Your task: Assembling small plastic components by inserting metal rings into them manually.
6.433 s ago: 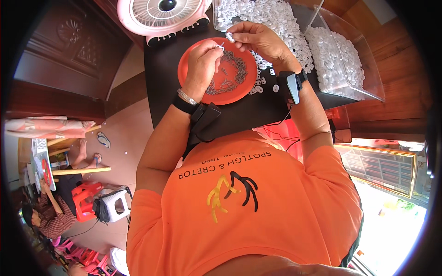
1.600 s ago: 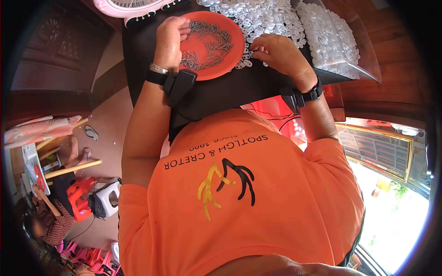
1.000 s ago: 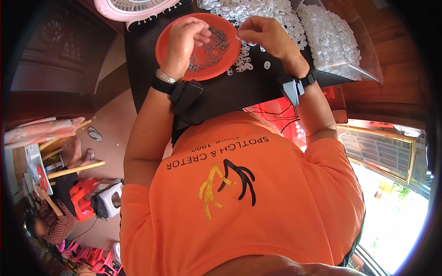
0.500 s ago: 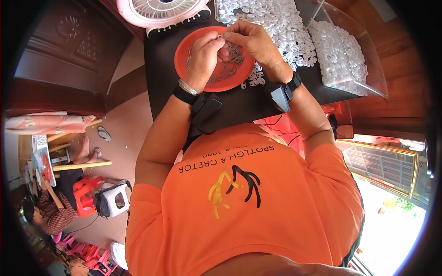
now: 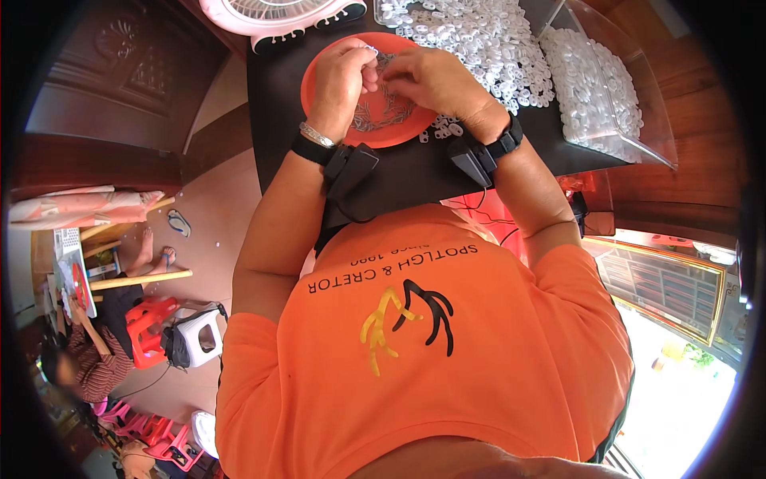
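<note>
Two hands are meeting over one orange plate (image 5: pixel 319 76): left hand (image 5: pixel 341 80) and right hand (image 5: pixel 427 76) are both pinching one small white ring (image 5: pixel 372 53).

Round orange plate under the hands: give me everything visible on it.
The round orange plastic-looking plate has a shallow raised rim and lies flat on the black tabletop, just in front of the white fan base. Small grey wire-like pieces lie in its middle. The left hand and right hand meet above it, covering much of it. Loose small white plastic rings lie by its right edge.
</note>
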Motion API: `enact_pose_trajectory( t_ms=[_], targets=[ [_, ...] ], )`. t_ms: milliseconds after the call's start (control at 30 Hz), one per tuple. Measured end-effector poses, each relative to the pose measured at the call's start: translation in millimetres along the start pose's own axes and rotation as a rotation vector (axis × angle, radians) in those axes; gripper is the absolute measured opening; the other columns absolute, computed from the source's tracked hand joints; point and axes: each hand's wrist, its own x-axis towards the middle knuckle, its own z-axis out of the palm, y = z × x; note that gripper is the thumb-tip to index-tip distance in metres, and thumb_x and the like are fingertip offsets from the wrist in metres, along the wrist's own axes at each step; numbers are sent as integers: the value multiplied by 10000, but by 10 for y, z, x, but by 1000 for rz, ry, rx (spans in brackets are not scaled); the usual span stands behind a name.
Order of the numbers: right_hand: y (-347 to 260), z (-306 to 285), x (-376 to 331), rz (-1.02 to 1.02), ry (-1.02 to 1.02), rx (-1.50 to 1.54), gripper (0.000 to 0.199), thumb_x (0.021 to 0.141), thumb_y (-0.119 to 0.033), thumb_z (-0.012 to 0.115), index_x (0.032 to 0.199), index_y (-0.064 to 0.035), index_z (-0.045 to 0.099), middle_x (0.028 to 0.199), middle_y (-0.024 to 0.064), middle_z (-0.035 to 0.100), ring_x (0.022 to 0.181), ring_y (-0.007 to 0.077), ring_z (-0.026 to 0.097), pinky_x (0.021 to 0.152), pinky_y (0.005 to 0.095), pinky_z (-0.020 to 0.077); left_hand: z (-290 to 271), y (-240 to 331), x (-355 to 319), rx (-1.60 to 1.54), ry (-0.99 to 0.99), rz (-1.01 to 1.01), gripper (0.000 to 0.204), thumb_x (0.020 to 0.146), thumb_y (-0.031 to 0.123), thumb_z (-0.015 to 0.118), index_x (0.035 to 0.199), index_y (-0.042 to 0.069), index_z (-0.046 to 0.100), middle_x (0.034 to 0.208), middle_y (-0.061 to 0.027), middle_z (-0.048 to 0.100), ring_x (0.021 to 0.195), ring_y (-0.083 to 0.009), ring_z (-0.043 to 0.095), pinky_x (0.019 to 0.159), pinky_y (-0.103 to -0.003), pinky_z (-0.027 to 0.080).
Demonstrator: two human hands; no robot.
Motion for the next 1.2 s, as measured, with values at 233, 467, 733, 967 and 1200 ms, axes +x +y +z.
enact_pose_trajectory(
  t_ms=[233, 467, 733, 967, 1200],
  targets=[
    [-19, 92, -18, -95, -92, -269, 113, 754, -153, 614, 838, -77, 617, 831, 82, 577, 824, 288, 583, 705, 392, 475, 10, -7, 4, 15, 40, -20, 171, 810, 189, 511, 720, 53, 564, 638, -22, 548, 556, -118, 526, 528, -224, 375],
    [17, 107, -17, -106, 53, -28, 139, 805, -155, 577, 899, -53, 586, 844, 105, 614, 819, 293, 599, 695, 388, 480, 10, -10, 5, 12, 27, -35, 165, 817, 185, 517, 738, 48, 565, 648, -18, 551, 561, -116, 528, 534, -224, 393],
    [75, 90, -9, 85, 32, 187, 169, 788, -164, 630, 906, -43, 617, 806, 109, 629, 761, 289, 604, 693, 355, 482, 2, -32, 18, -13, 38, -23, 159, 824, 175, 520, 754, 42, 571, 653, -21, 557, 563, -112, 530, 529, -222, 398],
    [-17, 92, -52, -134, -166, 13, 158, 728, -139, 657, 868, -70, 635, 882, 82, 574, 877, 272, 566, 741, 370, 462, 2, -56, 31, -24, 68, -2, 163, 825, 175, 525, 761, 35, 580, 652, -21, 557, 561, -111, 523, 531, -227, 385],
    [-54, 140, -57, -148, -99, -71, 102, 762, -126, 613, 839, -59, 610, 871, 85, 572, 860, 287, 568, 721, 380, 468, -3, -49, 32, -15, 53, 8, 162, 824, 178, 529, 765, 38, 583, 659, -16, 557, 570, -106, 522, 535, -226, 381]
  ],
)
